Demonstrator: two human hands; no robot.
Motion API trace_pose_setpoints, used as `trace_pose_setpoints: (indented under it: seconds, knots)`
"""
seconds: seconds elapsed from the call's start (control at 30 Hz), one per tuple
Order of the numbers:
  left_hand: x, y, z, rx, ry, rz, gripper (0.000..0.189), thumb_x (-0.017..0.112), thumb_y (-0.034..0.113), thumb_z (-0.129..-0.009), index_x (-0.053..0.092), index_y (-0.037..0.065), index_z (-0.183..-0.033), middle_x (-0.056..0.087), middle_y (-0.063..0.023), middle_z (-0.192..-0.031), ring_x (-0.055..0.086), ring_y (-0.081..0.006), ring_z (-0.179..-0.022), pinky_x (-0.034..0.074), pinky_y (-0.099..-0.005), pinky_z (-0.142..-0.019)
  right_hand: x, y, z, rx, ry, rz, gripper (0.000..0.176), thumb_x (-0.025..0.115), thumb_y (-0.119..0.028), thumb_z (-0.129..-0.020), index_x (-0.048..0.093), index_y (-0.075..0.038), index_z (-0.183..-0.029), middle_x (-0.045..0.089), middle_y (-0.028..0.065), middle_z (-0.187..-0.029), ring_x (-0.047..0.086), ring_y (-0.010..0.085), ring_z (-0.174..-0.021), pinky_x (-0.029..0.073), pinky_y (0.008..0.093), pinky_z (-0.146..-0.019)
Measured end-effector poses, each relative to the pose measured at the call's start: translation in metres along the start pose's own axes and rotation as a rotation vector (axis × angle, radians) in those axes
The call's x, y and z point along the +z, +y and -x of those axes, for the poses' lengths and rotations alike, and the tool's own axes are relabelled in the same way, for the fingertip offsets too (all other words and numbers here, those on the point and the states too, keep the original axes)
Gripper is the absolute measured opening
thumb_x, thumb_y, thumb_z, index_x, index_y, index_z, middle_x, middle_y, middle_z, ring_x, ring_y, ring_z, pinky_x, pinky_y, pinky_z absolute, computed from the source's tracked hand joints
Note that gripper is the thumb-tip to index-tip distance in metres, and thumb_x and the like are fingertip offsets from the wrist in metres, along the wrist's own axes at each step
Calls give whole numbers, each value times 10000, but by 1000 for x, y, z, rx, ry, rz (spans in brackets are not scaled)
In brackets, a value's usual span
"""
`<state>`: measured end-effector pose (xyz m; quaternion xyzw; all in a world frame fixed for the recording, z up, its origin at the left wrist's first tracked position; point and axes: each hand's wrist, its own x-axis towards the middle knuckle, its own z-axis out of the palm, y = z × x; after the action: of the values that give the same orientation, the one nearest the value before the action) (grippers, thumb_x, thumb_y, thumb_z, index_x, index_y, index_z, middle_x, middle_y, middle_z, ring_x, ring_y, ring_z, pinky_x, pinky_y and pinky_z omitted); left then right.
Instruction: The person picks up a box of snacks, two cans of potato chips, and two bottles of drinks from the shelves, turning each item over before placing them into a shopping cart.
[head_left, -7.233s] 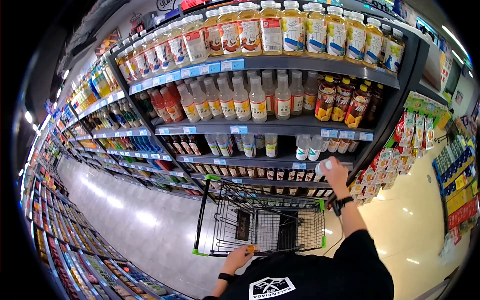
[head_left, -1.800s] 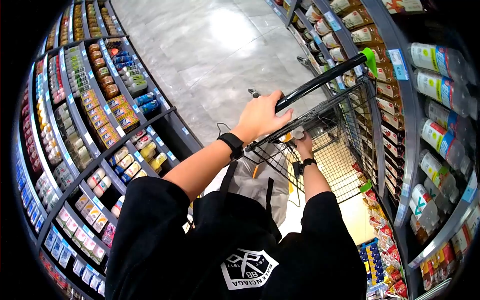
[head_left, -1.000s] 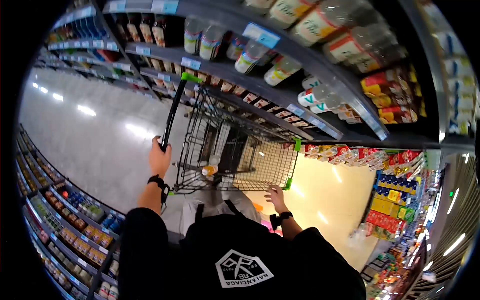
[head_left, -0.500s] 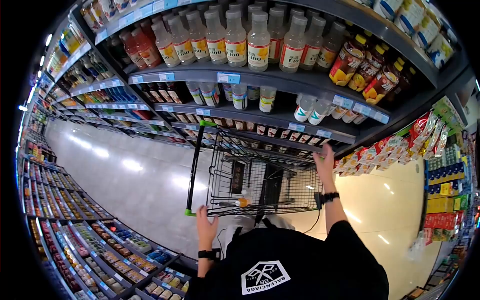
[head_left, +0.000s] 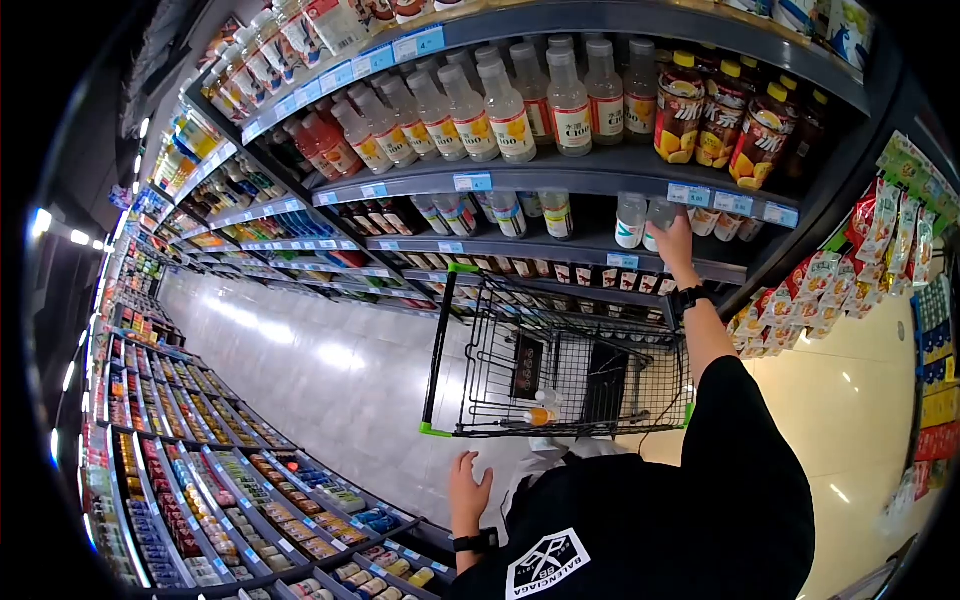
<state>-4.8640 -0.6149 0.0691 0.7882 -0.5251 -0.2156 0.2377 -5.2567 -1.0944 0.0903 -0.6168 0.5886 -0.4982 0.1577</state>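
The clear bottle [head_left: 658, 212] with a white label stands on the third visible shelf [head_left: 545, 250] down, towards its right end, on the far side of the cart [head_left: 570, 372]. The right hand [head_left: 680, 243] is raised to it, fingers [head_left: 672, 228] against its lower part; whether they have closed round it I cannot tell. Just left of it stands one neighbour bottle [head_left: 630, 220], close enough that a sideways pull would probably tip it or sweep it off the shelf edge. The left hand [head_left: 468, 492] hangs near, fingers spread and released, off the cart handle [head_left: 438, 350]. With nothing holding it, the cart might drift on the smooth floor [head_left: 330, 370].

Counted: two hands, one cart, what look like two loose bottles [head_left: 538, 414] lying in its basket, and three dark yellow-capped bottles [head_left: 722, 115] fronting the shelf above.
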Motion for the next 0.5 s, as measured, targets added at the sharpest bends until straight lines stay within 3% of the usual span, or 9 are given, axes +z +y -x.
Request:
trace_pose_setpoints:
  seconds: [0.1, 0.27, 0.4, 0.47, 0.5]
  knots:
    - [0, 15, 6, 16, 16, 0, 429, 698, 167, -841, 578, 33, -1231, 551, -189, -1305, 562, -387, -1151, 480, -429, -965, 5, 6, 9, 103, 47, -65, 698, 801, -275, -776, 466, -13, -1330, 554, 214, -1303, 553, 410, -1177, 457, 450, -972]
    - [2, 39, 2, 25, -44, -4, 426, 698, 167, -849, 574, 31, -1233, 557, -183, -1299, 547, -393, -1178, 467, -430, -985, -16, -12, 41, -10, 137, 118, 559, 790, -277, -772, 563, -74, -1242, 588, 164, -1260, 606, 380, -1105, 519, 454, -884]
    - [14, 37, 0, 98, -50, 20, 424, 698, 167, -850, 573, 36, -1233, 559, -184, -1294, 545, -389, -1186, 463, -427, -991, -30, -8, 68, -104, 148, -26, 571, 821, -208, -740, 585, -71, -1242, 591, 143, -1254, 622, 361, -1093, 529, 432, -886]
    - [22, 31, -2, 185, -30, 29, 414, 694, 159, -851, 572, 40, -1228, 559, -185, -1291, 543, -383, -1197, 460, -417, -998, -40, -31, 81, -98, 213, 50, 573, 840, -195, -738, 599, -68, -1242, 633, 135, -1209, 651, 322, -1071, 537, 401, -877]
    - [25, 29, -3, 213, -25, 4, 405, 690, 150, -850, 573, 40, -1222, 571, -172, -1261, 558, -367, -1157, 470, -411, -969, -45, -39, 90, -31, 220, -81, 573, 850, -202, -740, 603, -63, -1239, 655, 124, -1175, 662, 278, -1044, 539, 377, -863]
